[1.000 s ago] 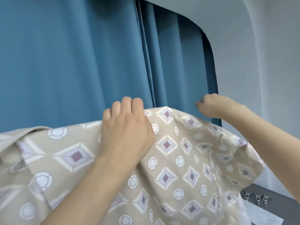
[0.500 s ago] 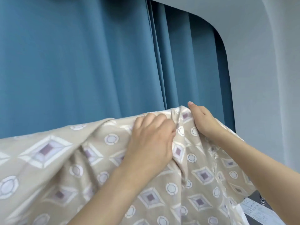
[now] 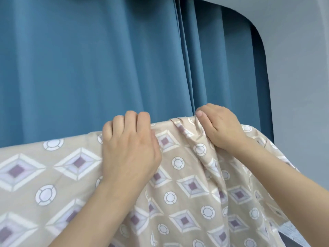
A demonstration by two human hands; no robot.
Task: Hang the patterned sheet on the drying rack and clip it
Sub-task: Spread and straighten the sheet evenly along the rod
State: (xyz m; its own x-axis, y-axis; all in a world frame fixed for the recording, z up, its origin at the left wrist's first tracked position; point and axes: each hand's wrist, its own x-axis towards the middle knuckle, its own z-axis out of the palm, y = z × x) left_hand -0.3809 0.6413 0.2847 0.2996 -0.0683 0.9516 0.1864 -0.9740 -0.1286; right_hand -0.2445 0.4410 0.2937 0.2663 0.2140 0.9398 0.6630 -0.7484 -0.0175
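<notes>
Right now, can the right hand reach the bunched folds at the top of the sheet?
Probably yes: the right hand already pinches the sheet at those folds, with nothing in between.

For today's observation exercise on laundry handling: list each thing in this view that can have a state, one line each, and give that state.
patterned sheet: draped over a hidden top edge, bunched in folds by the right hand, no clip visible
left hand: fingers curled over the sheet's top edge
right hand: pinches a gathered fold
blue curtain: drawn shut
</notes>
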